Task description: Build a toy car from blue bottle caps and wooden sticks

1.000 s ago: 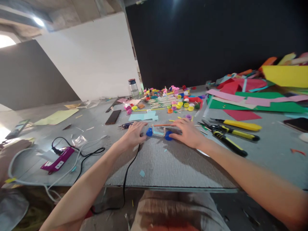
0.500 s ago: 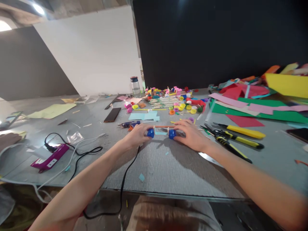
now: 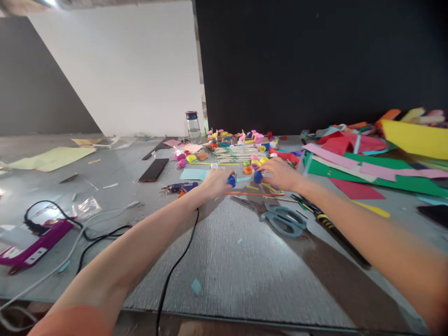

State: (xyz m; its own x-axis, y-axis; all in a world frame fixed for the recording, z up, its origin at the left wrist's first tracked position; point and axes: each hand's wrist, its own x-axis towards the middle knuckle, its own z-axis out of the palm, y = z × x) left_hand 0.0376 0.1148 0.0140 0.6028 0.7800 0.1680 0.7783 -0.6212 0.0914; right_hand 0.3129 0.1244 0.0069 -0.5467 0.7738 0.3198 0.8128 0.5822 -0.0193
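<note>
Far left, I'm seeing a purple power strip (image 3: 52,235) sitting on the bench (image 3: 217,270), cords looping around it. Beyond that, yellow paper (image 3: 52,158) is lying flat. Moving right, a dark phone (image 3: 154,170) is resting near the glue gun (image 3: 189,187), and farther back the bottle (image 3: 192,128) is standing upright.

Now the middle, where I'm keeping the hands apart! The left hand (image 3: 217,183) is pinching a blue piece (image 3: 231,181) at its fingertips. An orange stick (image 3: 247,193) is lying just nearer me, and the scissors (image 3: 262,212) are lying beside it, handles pointing right. The right hand (image 3: 280,173) is pinching a second blue piece (image 3: 258,177), facing the first across a gap; whether anything is joining the two, I'm not able to tell. Behind the hands, coloured caps (image 3: 248,170) and small bits are crowding together.

Over on the right, pliers (image 3: 327,221) are lying partly hidden by the right forearm, while farther back pink strips (image 3: 331,156) are lying across green paper (image 3: 413,188).
</note>
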